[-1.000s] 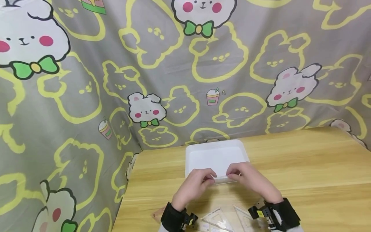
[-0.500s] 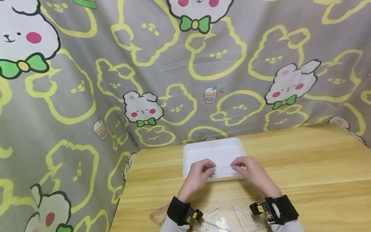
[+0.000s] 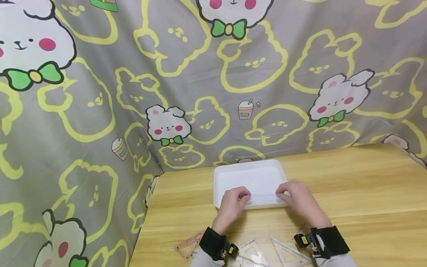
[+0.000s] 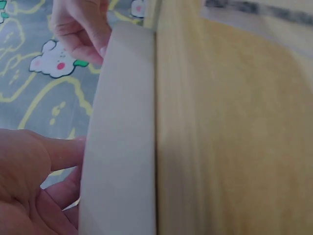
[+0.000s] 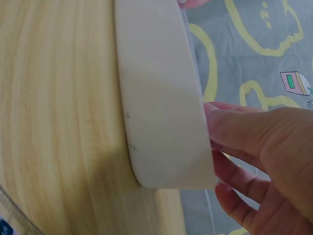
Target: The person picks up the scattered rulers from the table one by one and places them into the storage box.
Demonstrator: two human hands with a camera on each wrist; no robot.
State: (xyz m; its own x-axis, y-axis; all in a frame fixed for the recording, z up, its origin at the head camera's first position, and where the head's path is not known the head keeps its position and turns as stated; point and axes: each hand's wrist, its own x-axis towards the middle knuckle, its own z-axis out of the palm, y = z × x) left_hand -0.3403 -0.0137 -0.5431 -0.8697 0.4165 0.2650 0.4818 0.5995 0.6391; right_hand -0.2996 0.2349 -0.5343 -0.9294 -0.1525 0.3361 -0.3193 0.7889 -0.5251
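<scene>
Clear ruler lowered into the white tray, both hands at its ends.

Left hand (image 3: 233, 202) at the near left of the white tray (image 3: 248, 168), fingers curled over the rim, seemingly pinching the end of the clear ruler (image 3: 262, 194); exact grip hard to tell. Ruler now lying across the tray's near part, no longer held above the near rim as a second ago. Right hand (image 3: 295, 196) at the near right, fingertips on the other end. Hands spread wider apart than before. Set squares (image 3: 283, 254) on the wooden table (image 3: 360, 193), nearer, between the wrists.
</scene>
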